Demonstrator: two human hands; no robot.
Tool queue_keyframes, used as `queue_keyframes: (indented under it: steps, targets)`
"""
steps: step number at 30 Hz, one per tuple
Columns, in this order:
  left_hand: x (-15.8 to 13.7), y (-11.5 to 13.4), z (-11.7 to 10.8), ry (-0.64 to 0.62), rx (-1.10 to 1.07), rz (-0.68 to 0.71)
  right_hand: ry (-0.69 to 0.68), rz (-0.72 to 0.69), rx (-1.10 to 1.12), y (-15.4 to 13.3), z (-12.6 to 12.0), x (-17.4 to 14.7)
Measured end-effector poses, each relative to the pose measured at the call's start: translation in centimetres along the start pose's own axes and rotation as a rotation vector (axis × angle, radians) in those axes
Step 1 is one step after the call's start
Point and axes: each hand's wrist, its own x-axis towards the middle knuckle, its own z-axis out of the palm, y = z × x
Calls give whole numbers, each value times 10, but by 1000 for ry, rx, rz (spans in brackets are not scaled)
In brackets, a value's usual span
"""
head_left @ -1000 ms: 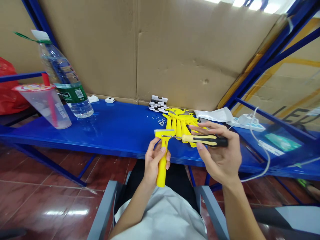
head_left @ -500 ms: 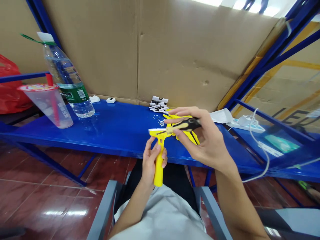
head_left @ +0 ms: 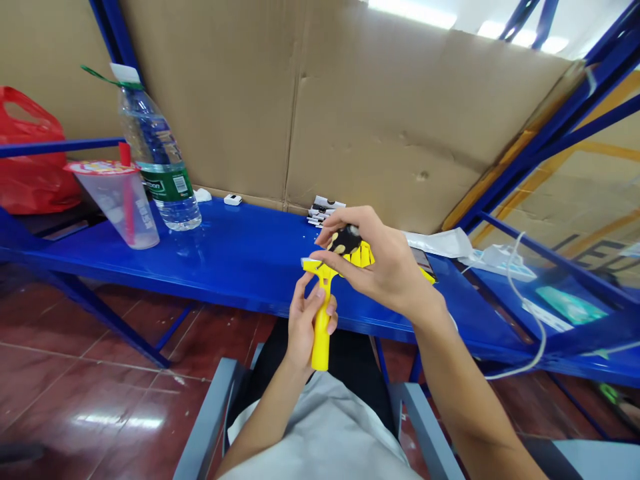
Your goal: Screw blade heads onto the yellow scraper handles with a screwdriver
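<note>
My left hand [head_left: 306,320] is closed around the handle of a yellow scraper [head_left: 321,340], held head up just in front of the table edge. A thin pale blade strip runs along the scraper's head. Above it, my right hand [head_left: 380,260] grips the black and cream handle of a screwdriver [head_left: 346,239]. The shaft is mostly hidden by the fingers and seems to point down at the scraper's head. Behind my right hand lie more yellow scrapers [head_left: 361,255], partly covered. A stack of small black-and-white packets [head_left: 324,208] sits at the back.
On the blue table [head_left: 240,260] at left stand a water bottle [head_left: 167,167] and a plastic cup with a red straw [head_left: 117,207]. A red bag [head_left: 35,167] is farther left. A white cable [head_left: 537,327] hangs at right. Cardboard [head_left: 360,120] backs the table.
My right hand has tilted the screwdriver from nearly level to steeper, handle end turned toward me. The left hand keeps its hold on the scraper. The whole view has shifted slightly.
</note>
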Motion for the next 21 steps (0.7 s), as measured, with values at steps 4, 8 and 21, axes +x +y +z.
queue_keyframes:
  steps: [4,8,21]
  targets:
    - [0,1,1,-5,0,4,-6,-26,-9,-1,-3,-1]
    - [1,2,-1,-13,-25,-6,-23,-26,22,0,-7,-5]
    - [13,8,-5,-86,-67,-50,26,0,-19,4,-14,-11]
